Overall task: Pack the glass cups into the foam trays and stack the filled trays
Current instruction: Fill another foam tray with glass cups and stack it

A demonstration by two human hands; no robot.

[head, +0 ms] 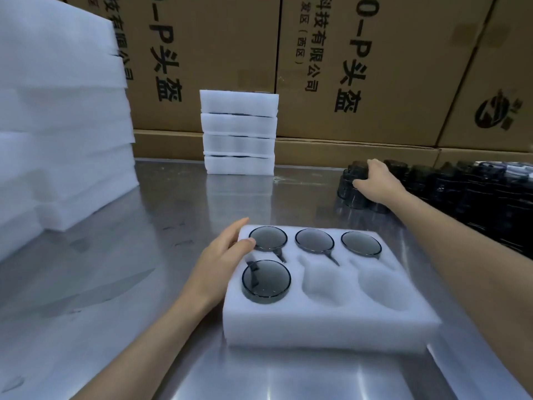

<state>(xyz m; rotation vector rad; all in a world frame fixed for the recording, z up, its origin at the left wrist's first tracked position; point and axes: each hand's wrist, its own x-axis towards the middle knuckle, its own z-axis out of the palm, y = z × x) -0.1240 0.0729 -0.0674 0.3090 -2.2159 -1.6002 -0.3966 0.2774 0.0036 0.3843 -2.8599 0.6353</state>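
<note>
A white foam tray [326,319] sits on the steel counter [144,215] nearest the camera; everything else is placed from it. It has six round pockets in two rows. All three pockets of the far row hold a smoky glass cup, and so does the near-left pocket [266,282]; the near-middle and near-right pockets are bare foam. The left hand [222,255] rests flat against the tray's left edge, fingers loosely spread, thumb lying on the foam beside the far-left cup [268,239], gripping nothing. Beyond the tray and to its right, the right hand [376,184] is closed over the top of a dark glass cup [350,187] at the left end of a cluster of loose cups [461,189] standing on the counter. Further back, roughly behind the tray's left half, stands a stack of four filled trays [239,132]. Far left of the tray rises a tall pile of foam sheets [60,119]. Behind it all, printed cardboard boxes [375,67] form a wall.
</note>
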